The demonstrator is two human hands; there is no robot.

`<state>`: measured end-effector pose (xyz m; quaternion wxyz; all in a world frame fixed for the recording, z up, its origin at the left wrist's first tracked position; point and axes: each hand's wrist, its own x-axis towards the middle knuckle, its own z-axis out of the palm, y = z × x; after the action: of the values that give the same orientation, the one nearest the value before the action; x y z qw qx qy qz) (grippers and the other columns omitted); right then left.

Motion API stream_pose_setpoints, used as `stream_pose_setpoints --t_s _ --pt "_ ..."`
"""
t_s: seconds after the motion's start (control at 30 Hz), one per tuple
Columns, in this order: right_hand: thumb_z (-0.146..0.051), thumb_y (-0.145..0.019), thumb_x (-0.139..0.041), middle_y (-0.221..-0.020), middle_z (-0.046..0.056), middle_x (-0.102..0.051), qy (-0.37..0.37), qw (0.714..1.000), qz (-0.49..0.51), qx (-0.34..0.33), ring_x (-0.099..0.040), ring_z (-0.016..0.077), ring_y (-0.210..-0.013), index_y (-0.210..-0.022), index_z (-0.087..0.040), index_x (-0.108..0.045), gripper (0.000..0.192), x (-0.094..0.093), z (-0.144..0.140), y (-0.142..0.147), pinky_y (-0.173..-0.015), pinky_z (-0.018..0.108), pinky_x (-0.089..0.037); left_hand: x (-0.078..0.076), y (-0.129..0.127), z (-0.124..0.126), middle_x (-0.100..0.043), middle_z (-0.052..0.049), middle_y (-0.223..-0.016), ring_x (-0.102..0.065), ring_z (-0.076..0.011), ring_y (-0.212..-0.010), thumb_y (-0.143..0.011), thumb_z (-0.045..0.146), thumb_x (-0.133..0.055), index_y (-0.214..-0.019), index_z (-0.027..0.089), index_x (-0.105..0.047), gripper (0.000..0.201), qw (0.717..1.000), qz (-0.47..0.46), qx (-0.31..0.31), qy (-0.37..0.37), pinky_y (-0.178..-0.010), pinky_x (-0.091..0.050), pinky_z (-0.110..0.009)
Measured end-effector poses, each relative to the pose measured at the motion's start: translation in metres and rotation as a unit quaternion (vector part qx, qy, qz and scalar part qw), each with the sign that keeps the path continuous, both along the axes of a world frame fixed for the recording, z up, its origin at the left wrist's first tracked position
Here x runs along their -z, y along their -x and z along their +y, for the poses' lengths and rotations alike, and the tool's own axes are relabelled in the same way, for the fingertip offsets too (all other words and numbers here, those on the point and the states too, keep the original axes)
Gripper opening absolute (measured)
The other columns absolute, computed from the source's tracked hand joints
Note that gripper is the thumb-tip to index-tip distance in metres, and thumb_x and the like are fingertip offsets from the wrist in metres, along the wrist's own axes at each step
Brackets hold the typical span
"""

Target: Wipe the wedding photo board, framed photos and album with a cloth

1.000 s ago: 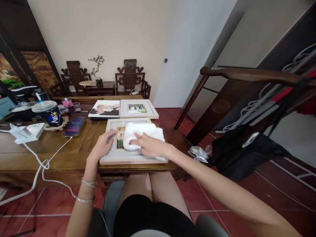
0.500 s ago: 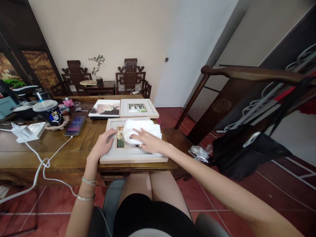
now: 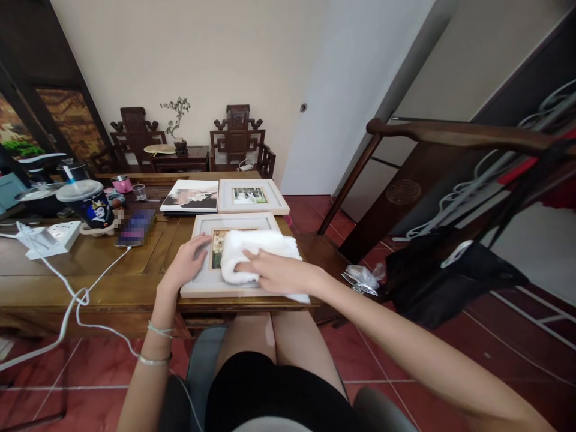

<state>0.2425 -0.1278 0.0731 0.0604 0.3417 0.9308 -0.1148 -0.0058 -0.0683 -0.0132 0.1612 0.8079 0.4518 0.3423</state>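
Observation:
A light wooden picture frame [image 3: 265, 221] lies flat at the front edge of the table, with a small photo in its middle. Over the photo's right part and the frame's lower right is spread a folded white cloth [image 3: 265, 242]. My right hand [image 3: 281, 271] grips and presses this cloth against the frame, its fingertips partly sunk in the fabric. On the frame's left edge rests my left hand [image 3: 191, 259], fingers stretched out and holding nothing. The cloth hides part of the photo.
Behind lie a second picture frame [image 3: 267, 207] and a photo book [image 3: 191, 196]. To the left are a phone [image 3: 135, 228], a lidded cup [image 3: 92, 207], a white power strip [image 3: 49, 239] and cables. A wooden chair [image 3: 396, 186] with a black bag [image 3: 432, 282] stands right.
My right hand has drawn the cloth toward me, down the frame, and its corner now hangs past the front right edge. My left hand stays in place.

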Motion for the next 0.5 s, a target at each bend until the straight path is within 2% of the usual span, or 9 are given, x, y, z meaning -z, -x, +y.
stream_pose_setpoints --t_s 0.1,0.2,0.33,0.43,0.5 --pt "0.002 -0.076 -0.04 -0.125 0.02 -0.062 0.044 0.999 -0.002 -0.017 -0.056 0.0343 -0.12 -0.132 -0.017 -0.054 0.061 -0.018 -0.029 -0.002 -0.09 0.044 -0.048 0.001 0.0 0.001 -0.059 -0.014 -0.135 -0.047 -0.0248 -0.134 -0.089 0.026 -0.045 -0.125 0.011 -0.061 0.042 1.0 -0.002 0.001 -0.006 -0.115 -0.033 -0.043" --pt "0.003 -0.076 -0.04 -0.13 0.02 -0.059 0.043 0.999 0.022 -0.013 -0.051 0.034 -0.127 -0.133 -0.017 -0.053 0.062 -0.014 -0.032 -0.002 -0.097 0.046 -0.044 0.001 0.0 0.001 -0.06 -0.013 -0.134 -0.048 -0.0246 -0.133 -0.089 0.026 -0.045 -0.125 0.013 -0.061 0.041 1.0 0.001 -0.001 -0.009 -0.115 -0.034 -0.044" --pt "0.004 -0.076 -0.041 -0.147 0.024 -0.043 -0.038 0.998 0.054 0.007 -0.032 0.031 -0.142 -0.135 -0.013 -0.05 0.062 0.02 0.002 -0.002 -0.11 0.051 -0.031 0.0 0.0 0.0 -0.06 -0.012 -0.134 -0.047 -0.0244 -0.134 -0.088 0.025 -0.045 -0.125 0.014 -0.061 0.042 1.0 0.003 0.0 -0.004 -0.115 -0.033 -0.044" --pt "0.002 -0.076 -0.044 -0.146 0.024 -0.044 -0.125 0.99 0.051 0.03 -0.026 0.0314 -0.145 -0.134 -0.011 -0.049 0.06 0.04 0.041 -0.003 -0.114 0.054 -0.023 -0.002 0.0 0.0 -0.059 -0.013 -0.135 -0.046 -0.0245 -0.135 -0.088 0.025 -0.044 -0.127 0.012 -0.06 0.043 1.0 0.002 -0.001 0.003 -0.115 -0.032 -0.045" --pt "0.002 -0.077 -0.045 -0.146 0.022 -0.045 -0.167 0.984 0.046 0.049 -0.024 0.0342 -0.145 -0.134 -0.01 -0.049 0.058 0.045 0.064 -0.002 -0.113 0.057 -0.021 -0.003 0.0 -0.001 -0.058 -0.013 -0.136 -0.045 -0.0244 -0.135 -0.088 0.025 -0.044 -0.127 0.013 -0.06 0.043 1.0 0.003 -0.002 0.007 -0.116 -0.032 -0.045"
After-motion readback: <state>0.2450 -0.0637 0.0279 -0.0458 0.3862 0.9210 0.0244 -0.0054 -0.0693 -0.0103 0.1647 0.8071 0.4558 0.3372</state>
